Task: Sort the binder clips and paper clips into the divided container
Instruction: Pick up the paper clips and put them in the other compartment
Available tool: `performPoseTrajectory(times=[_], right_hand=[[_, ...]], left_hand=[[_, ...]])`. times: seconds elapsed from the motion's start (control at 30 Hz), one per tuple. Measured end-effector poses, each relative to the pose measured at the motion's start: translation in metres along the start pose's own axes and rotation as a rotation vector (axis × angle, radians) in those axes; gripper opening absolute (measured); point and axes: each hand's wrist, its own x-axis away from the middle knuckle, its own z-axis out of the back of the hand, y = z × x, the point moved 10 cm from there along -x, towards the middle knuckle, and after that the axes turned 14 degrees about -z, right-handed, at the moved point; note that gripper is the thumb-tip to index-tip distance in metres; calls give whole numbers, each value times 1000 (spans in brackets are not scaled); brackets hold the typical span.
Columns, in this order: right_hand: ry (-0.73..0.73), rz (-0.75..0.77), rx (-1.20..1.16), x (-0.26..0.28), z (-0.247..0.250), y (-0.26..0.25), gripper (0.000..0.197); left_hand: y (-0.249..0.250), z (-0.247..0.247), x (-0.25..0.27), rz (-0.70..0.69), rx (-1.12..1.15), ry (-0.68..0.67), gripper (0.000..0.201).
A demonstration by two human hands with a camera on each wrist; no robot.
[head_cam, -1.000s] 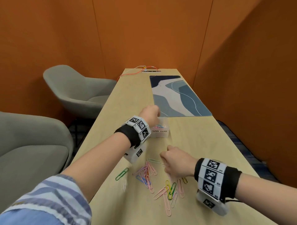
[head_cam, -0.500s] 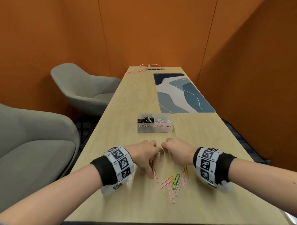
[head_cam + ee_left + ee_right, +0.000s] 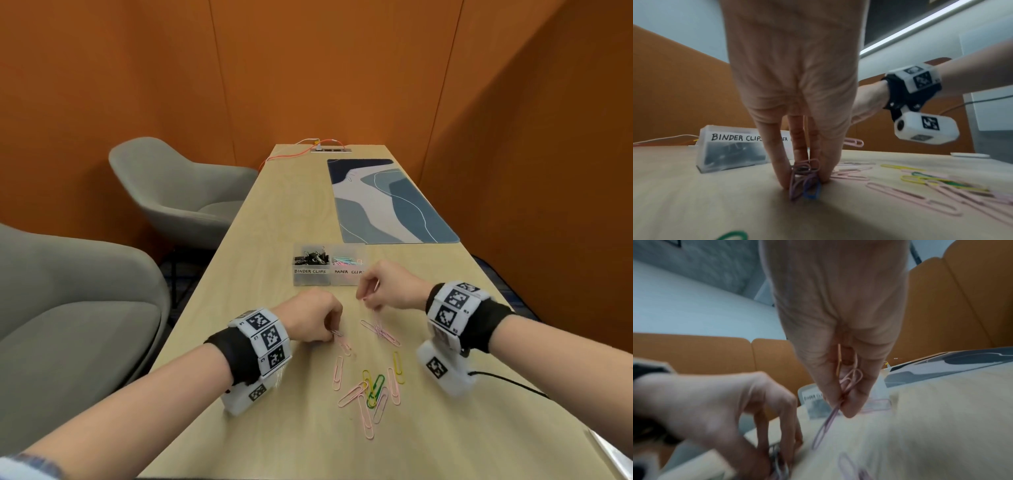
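A clear divided container (image 3: 329,281) stands mid-table; its left half, labelled BINDER CLIPS, holds black binder clips (image 3: 311,257) and its right half holds coloured paper clips (image 3: 346,262). My left hand (image 3: 329,331) is down on the table, pinching a bunch of purple and blue paper clips (image 3: 805,180) between fingertips. My right hand (image 3: 368,299) is raised just in front of the container and pinches pink paper clips (image 3: 846,386) that dangle below it. Several loose pink, yellow and green paper clips (image 3: 371,390) lie on the wood between my wrists.
A blue patterned desk mat (image 3: 387,202) lies beyond the container on the right. A socket strip with an orange cable (image 3: 325,148) sits at the far end. Two grey armchairs (image 3: 178,192) stand left of the table (image 3: 260,240). Orange walls enclose the space.
My left hand came back from the container to the clip pile and pinched clips. My right hand lifted from the pile with pink clips and moved toward the container.
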Motion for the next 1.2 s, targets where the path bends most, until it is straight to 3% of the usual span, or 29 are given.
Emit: performPoseTrajectory(times=[0.2,0.37,0.53,0.73,0.87,1.0,1.2], right_hand=[[216,-12,-244,-30,60,-21,12],[429,-11,-181,-60,76,-31,20],[202,8,-64,-77,47,-26,23],[280,38,-132,-40,56,-10,34],[86,-37,155,-7,16,25,30],[-116,-75,437,33,-25,44,34],[-184,-75,444,60,-59,21,42]], left_hand=[[-5,9,-1,-14,-4,72,14],[-19,11,-1,31,94,103,16],[-29,26,-3,55,216,190,14],[-39,74,-24,88,329,369,17],[-51,98,-51,160,330,461,16],[-57,100,-72,223,258,448,18],[-48,94,-82,193,185,426,21]])
